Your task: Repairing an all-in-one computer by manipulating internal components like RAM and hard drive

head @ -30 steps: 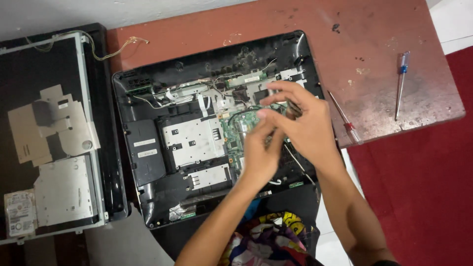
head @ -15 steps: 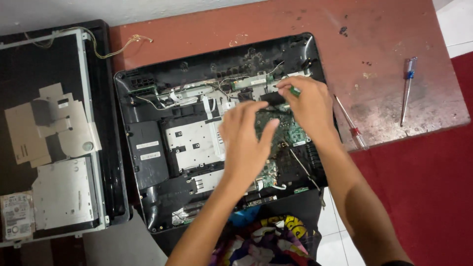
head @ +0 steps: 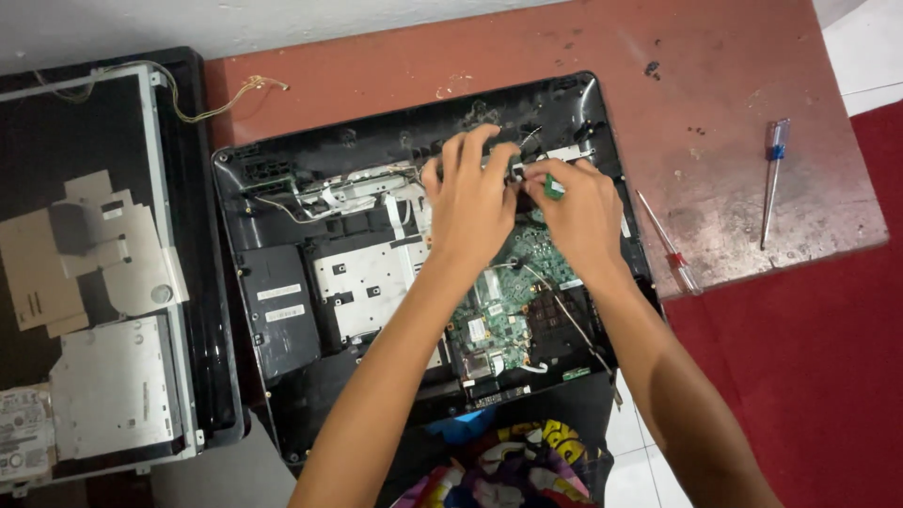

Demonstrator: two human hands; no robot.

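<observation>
— Where is the small green part [head: 554,186]?

— At the upper edge of the open black laptop base [head: 282,235], just above the green circuit board [head: 527,254]. The right hand [head: 578,221] pinches it between thumb and forefinger — it sits at that hand's upper left.

— And the left hand [head: 470,202]?

— Just beside it, to the left, fingers spread and pressing on the base; I cannot tell if it grips anything. The right hand is nearer. Two screwdrivers — a red-handled one [head: 664,243] and a blue-handled one [head: 771,179] — lie well apart on the reddish table [head: 715,85].

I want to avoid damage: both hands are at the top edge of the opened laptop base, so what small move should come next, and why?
Probably lift the small green piece gently with the right hand, while the left hand steadies the black plastic laptop base: thin wires crowd that edge.
</observation>
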